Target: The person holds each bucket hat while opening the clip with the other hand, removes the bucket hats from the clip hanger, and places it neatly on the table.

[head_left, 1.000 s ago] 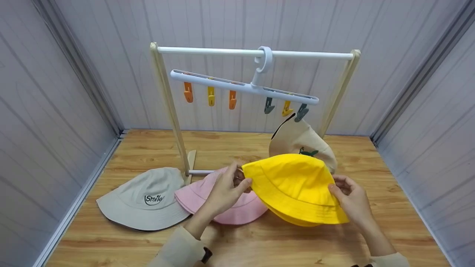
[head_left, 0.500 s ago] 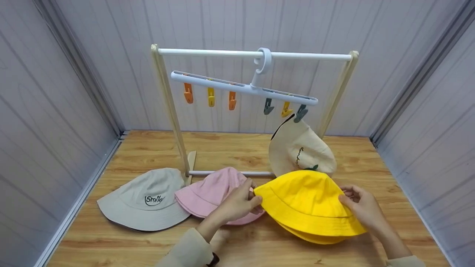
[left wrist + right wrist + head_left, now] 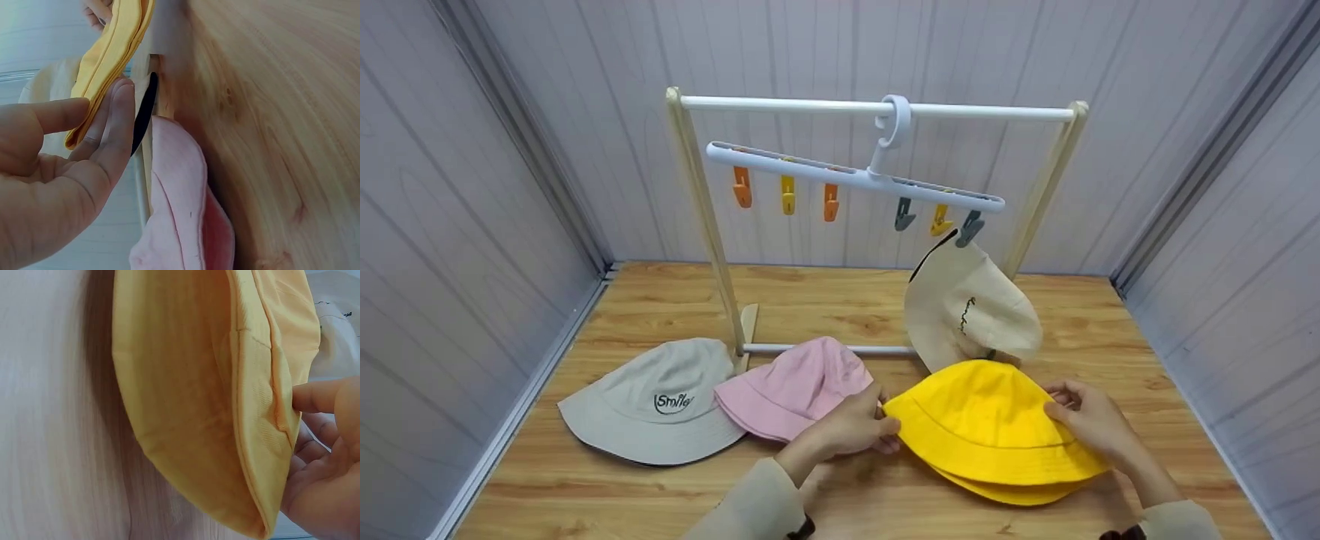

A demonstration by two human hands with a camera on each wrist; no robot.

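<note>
A yellow bucket hat (image 3: 997, 427) is held between both hands at the front right. My left hand (image 3: 855, 424) pinches its left brim corner between thumb and fingers, as the left wrist view shows on the yellow brim (image 3: 109, 62). On the other side my right hand (image 3: 1091, 420) pinches the hat's right edge; the right wrist view looks into the folded hat's opening (image 3: 180, 382). Beside the left hand lies a pink bucket hat (image 3: 802, 386), partly hidden by that hand. Behind the yellow hat, a cream bucket hat (image 3: 975, 315) hangs from a dark grey clip (image 3: 970, 228).
A grey bucket hat (image 3: 660, 405) marked "Smile" lies left on the wooden table (image 3: 607, 495). A white clip hanger (image 3: 855, 178) hangs tilted from the rack's top bar (image 3: 780, 104), bearing orange, yellow and grey clips. Panel walls stand at the back and sides.
Both hands have brought the yellow hat down and to the right, toward the table's front. More of the pink hat and of the hanging cream hat now shows.
</note>
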